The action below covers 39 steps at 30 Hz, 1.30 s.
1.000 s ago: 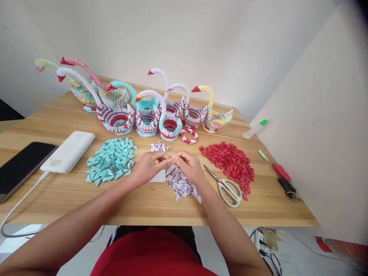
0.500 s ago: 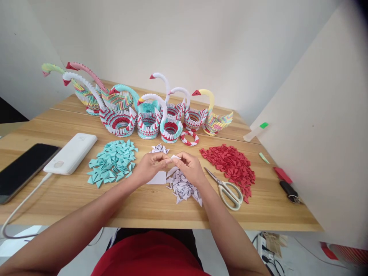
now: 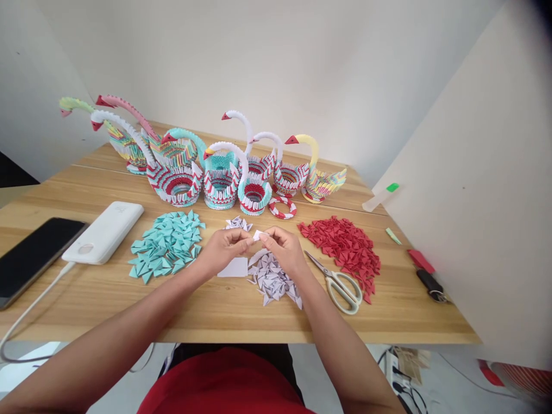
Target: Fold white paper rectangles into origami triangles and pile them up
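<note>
Between my fingertips is a small folded piece of white paper (image 3: 257, 235). My left hand (image 3: 225, 248) pinches its left side, and my right hand (image 3: 284, 248) pinches its right side. Both hands are closed and hover just above the table. Below my right hand lies a pile of pale lilac-white folded paper triangles (image 3: 276, 282). A flat white paper sheet (image 3: 233, 268) rests under my left hand, and a smaller heap of white folded pieces (image 3: 238, 223) sits just beyond the hands.
Turquoise paper triangles (image 3: 166, 244) lie left, red ones (image 3: 345, 247) right, with scissors (image 3: 338, 284) beside them. Several paper swans (image 3: 176, 184) and a red-white ring (image 3: 282, 208) stand behind. A power bank (image 3: 106, 230), phone (image 3: 38, 256), glue tube (image 3: 379, 198) and black key fob (image 3: 431, 284) flank these.
My fingertips have shifted slightly on the folded white paper, and more of it shows between them. The whole view has moved a little; the piles and swans stay put.
</note>
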Tool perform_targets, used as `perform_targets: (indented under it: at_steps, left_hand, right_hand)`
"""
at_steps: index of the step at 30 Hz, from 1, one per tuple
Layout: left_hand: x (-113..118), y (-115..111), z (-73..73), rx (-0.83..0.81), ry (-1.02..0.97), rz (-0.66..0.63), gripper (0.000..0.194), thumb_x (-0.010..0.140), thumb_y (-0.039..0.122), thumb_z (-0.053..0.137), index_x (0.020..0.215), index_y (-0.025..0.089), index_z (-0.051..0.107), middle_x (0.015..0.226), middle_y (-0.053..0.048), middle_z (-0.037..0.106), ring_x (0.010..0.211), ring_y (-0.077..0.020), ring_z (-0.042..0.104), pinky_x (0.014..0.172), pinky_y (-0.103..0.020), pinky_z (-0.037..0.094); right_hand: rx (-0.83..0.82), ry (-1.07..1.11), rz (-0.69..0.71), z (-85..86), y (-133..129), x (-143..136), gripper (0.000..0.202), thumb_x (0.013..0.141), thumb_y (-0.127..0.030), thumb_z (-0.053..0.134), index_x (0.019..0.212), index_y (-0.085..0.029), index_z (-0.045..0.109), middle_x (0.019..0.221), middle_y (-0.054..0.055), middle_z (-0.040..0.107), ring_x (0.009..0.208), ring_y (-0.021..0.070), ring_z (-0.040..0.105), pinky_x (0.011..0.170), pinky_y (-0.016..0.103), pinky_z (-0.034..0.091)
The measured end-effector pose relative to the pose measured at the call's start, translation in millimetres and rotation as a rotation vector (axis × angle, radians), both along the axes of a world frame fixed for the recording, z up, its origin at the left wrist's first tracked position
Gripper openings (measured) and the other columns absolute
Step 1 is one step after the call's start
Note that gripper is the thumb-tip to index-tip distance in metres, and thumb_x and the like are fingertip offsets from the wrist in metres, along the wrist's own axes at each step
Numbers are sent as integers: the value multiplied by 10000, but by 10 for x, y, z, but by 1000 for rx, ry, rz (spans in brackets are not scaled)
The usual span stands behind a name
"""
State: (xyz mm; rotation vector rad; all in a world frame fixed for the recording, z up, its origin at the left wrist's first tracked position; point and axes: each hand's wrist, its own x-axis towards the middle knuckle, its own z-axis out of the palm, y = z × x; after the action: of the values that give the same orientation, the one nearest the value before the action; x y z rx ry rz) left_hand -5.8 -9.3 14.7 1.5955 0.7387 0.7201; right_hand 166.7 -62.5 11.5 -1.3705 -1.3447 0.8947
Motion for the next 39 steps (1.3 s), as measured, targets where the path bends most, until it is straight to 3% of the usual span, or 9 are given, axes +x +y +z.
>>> perform_targets:
  at_steps: [9, 19, 24, 33, 39]
  left_hand:
    - [13, 2, -12, -33, -21, 27, 216, 769, 355, 572, 713, 146, 579, 615, 27, 512, 580, -98, 455, 580, -232, 371]
    - [27, -38, 17, 37, 79, 6, 274, 784, 405, 564, 708, 144, 594, 616, 18, 544, 575, -107, 463, 575, -232, 371]
    - [24, -39, 44, 73, 104, -22, 277, 786, 402, 561, 683, 146, 588, 611, 12, 547, 592, -116, 477, 594, -238, 387]
    - [37, -58, 30, 65, 109, -52, 285, 784, 408, 544, 660, 152, 557, 597, 11, 541, 580, -117, 473, 583, -237, 384]
    - [32, -48, 40, 155, 153, -58, 280, 787, 375, 536, 613, 155, 539, 599, 7, 548, 607, -124, 485, 606, -241, 391]
  right_hand:
    - [22, 19, 44, 45, -11, -14, 326, 880, -441, 516, 695, -185, 597, 653, -7, 579, 620, 121, 523, 600, 248, 411]
    - [15, -58, 30, -20, -8, -57, 202, 823, -336, 581, 697, -179, 581, 607, -48, 485, 554, 89, 416, 527, 214, 323]
    - [31, -40, 10, -38, -6, -67, 267, 833, -394, 568, 676, -178, 573, 605, -42, 501, 562, 94, 431, 537, 219, 334]
    - [116, -151, -51, -9, -29, -103, 267, 848, -342, 540, 632, -186, 532, 586, -45, 508, 562, 97, 432, 541, 222, 331]
    - [123, -175, 8, -12, -40, -101, 282, 856, -384, 543, 656, -185, 544, 610, -40, 518, 582, 101, 453, 564, 222, 348]
